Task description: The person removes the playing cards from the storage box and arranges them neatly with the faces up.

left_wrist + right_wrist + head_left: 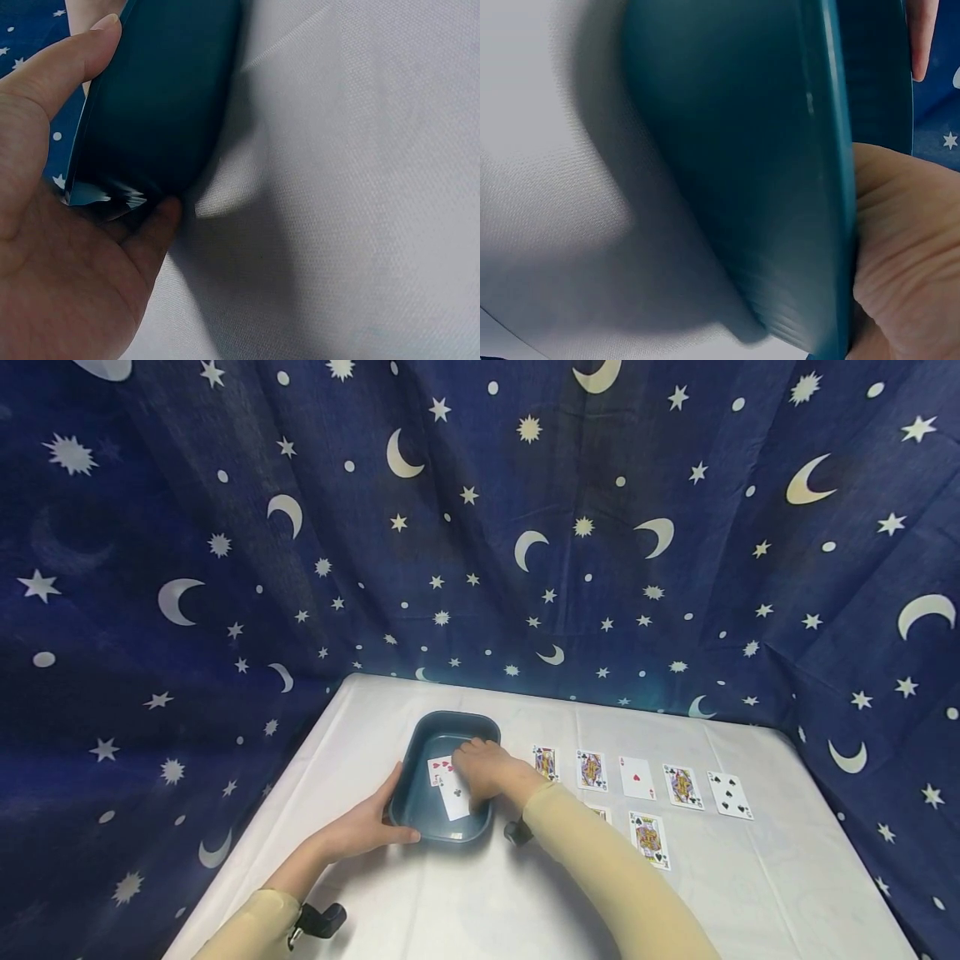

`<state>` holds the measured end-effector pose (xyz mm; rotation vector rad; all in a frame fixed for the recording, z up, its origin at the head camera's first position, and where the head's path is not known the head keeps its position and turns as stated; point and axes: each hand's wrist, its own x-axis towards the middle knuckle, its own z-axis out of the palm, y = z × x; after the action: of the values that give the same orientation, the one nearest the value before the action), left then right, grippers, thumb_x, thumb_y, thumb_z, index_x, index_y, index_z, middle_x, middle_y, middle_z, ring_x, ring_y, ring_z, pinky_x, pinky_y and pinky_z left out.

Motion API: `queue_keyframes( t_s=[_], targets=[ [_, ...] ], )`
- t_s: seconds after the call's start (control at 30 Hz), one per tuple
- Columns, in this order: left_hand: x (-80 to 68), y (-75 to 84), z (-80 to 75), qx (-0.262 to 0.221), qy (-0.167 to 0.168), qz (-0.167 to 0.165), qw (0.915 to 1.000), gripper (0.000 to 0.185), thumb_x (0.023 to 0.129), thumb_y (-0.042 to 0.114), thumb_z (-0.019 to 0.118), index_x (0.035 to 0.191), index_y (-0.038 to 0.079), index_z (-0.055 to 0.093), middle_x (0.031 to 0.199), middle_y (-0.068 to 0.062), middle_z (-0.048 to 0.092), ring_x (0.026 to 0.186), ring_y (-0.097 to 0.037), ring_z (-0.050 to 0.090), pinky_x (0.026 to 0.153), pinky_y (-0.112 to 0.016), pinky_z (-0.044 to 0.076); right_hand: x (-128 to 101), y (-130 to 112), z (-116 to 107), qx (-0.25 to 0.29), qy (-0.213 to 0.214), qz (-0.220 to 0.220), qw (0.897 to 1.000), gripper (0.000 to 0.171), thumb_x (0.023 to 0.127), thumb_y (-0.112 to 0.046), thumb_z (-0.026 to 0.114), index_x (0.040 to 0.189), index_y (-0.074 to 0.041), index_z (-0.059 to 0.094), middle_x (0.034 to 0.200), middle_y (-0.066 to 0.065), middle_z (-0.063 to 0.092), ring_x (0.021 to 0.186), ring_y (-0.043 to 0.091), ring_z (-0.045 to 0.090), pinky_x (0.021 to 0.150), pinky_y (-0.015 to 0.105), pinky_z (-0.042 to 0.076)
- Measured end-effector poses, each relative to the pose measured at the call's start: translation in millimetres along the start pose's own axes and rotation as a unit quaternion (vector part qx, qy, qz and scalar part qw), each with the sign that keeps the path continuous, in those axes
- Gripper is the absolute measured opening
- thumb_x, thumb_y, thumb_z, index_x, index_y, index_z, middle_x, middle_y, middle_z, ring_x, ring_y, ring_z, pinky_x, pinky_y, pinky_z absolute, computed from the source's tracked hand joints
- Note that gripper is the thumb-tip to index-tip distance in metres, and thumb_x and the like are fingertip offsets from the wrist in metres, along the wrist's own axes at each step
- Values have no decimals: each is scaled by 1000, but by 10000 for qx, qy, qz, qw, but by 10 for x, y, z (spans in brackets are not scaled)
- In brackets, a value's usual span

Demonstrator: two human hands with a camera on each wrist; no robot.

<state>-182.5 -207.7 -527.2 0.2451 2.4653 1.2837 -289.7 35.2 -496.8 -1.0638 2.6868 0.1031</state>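
Note:
A blue-green plastic tray (408, 797) stands on the white cloth. My left hand (360, 827) grips its near left side; in the left wrist view the thumb lies on the rim and a finger is against the wall. My right hand (487, 770) reaches over the right rim into the tray, above a white playing card with black clubs (453, 800). Part of that card is under the hand, and whether the fingers pinch it is hidden. Beneath it lies a card with red hearts (436, 768). In the right wrist view the tray wall (750, 165) hides my fingertips.
Right of the tray lies a row of face-up cards, among them an ace of hearts (637, 778) and a card with several black spades (731, 795). Nearer me are a king (649, 841) and a card partly covered by my right sleeve (600, 860). A star-patterned curtain (480, 568) hangs behind.

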Motion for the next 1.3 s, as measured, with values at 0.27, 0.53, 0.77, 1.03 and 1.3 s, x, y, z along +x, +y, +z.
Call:
queue_keyframes(
  t_s=[0.27,0.53,0.77,1.03,1.3],
  targets=[
    [2,-11,2,-27,-8,31,10000,126,81,42,87,166,23,-4,172,-6,2,155,-31,14,121,-51,28,11,16,22,-62,33,-79,9999,86,63,-44,97,134,-15,61,135,2,59,126,21,49,114,41,40],
    [-4,-11,-3,-34,-17,71,10000,126,81,42,87,166,22,-4,172,-6,1,155,-31,13,121,-51,28,69,45,104,-99,81,-147,9998,92,61,-45,96,139,-12,58,137,4,57,127,23,47,112,41,41],
    [15,-5,0,-2,-21,111,9999,126,81,43,87,166,17,-4,172,-9,0,155,-33,10,122,-52,26,-16,27,12,-97,37,-159,9998,86,63,-50,94,135,-16,62,131,0,58,118,18,48,110,39,42],
    [4,25,-3,37,-34,26,10000,128,80,42,87,166,18,-4,172,-7,0,155,-31,11,122,-51,27,-38,28,32,-93,84,-200,9997,92,60,-67,89,132,-16,64,122,-3,58,110,15,47,106,36,42],
    [3,33,-3,41,-24,42,10000,127,81,43,87,166,16,-4,172,-8,-1,156,-33,10,122,-53,25,-49,-33,22,-300,10,-77,9995,102,55,-66,93,135,-12,60,128,0,60,115,17,49,107,38,43]
  ],
)
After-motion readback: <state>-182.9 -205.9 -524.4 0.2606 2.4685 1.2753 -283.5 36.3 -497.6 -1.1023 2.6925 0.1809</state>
